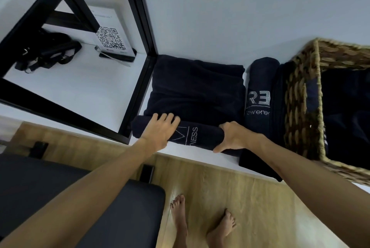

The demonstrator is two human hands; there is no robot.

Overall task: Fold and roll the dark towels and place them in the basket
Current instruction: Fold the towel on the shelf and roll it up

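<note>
The towel being rolled is very dark, navy or black, with pale grey lettering. The finished roll beside it carries the same dark cloth and a light logo. The basket is woven in tan and dark brown strands. The worktop is white, framed in black. The floor is light wood grain.

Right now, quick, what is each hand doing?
Left hand: open, fingers flat on the half-rolled dark towel.
Right hand: curled round the end of that roll.
</note>
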